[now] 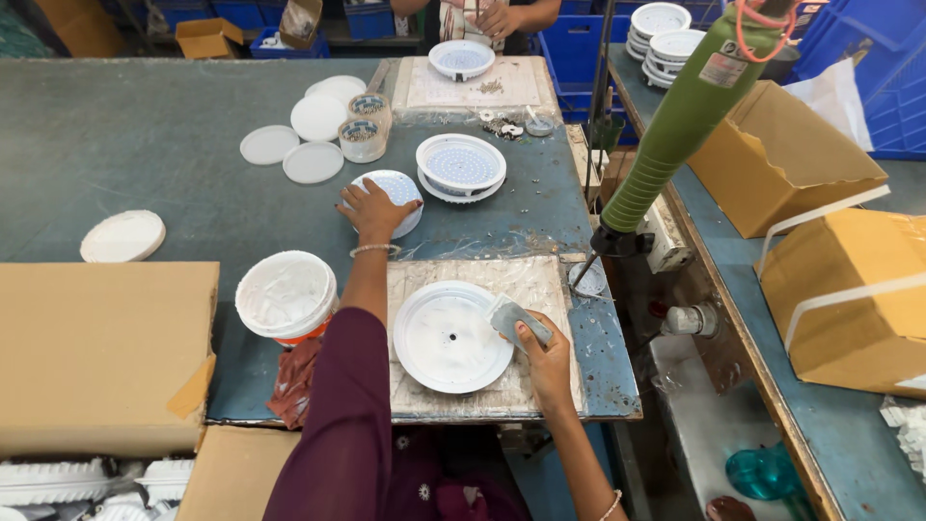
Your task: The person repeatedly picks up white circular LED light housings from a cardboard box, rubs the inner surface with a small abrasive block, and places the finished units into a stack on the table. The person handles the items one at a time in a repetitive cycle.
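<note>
My left hand point(371, 209) is stretched forward with its fingers resting on a round white LED board point(397, 191) that lies flat on the grey table. My right hand point(543, 352) holds a small grey rectangular block point(509, 317) at the right edge of a round white lamp housing point(451, 337). That housing lies on a worn board point(540, 285) at the table's front. Just behind the LED board sits another white housing with an LED board inside point(461, 166).
A green powered screwdriver point(675, 125) hangs over the table's right side, tip down. A white plastic tub point(285, 295) stands front left. White discs point(312, 162) and tape rolls point(364, 139) lie farther back. Cardboard boxes point(96, 352) flank the table. Another person's hands point(492, 17) work at the far end.
</note>
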